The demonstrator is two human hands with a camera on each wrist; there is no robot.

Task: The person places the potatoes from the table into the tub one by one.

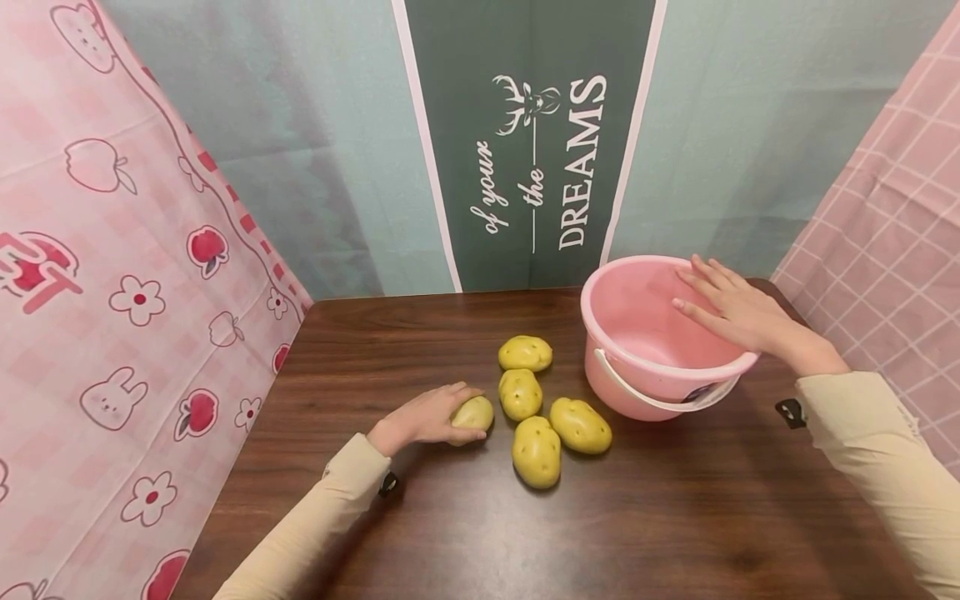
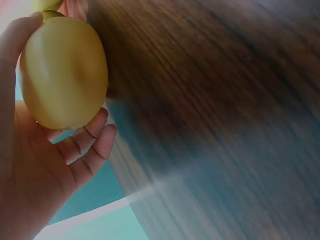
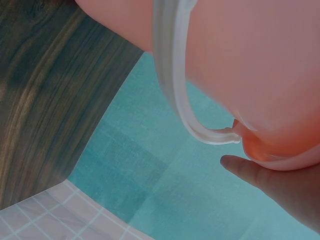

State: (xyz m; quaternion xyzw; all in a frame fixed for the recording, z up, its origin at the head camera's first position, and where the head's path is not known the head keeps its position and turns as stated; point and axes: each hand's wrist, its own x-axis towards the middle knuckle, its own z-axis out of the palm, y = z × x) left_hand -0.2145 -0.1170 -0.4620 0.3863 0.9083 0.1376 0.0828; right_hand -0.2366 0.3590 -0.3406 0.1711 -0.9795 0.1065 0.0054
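My left hand (image 1: 427,417) grips a pale yellow potato (image 1: 476,414) at the left of a loose group, its fingers and thumb around the sides. In the left wrist view, this smooth potato (image 2: 65,75) sits above the palm. Several more yellow potatoes (image 1: 537,452) lie close together just to its right. Over the right rim of a pink bucket (image 1: 611,382), my right hand (image 1: 731,312) rests with fingers stretched across the opening. A white handle (image 1: 678,407) hangs down the bucket's near side. In the right wrist view, one finger (image 3: 245,170) shows right at the rim.
Everything stands on a dark brown wooden table (image 1: 405,533). A teal and green cloth (image 1: 360,167) with white lettering hangs behind it. Pink patterned cloths hang at the left (image 1: 135,250) and right (image 1: 892,250). The bucket stands near the back right edge.
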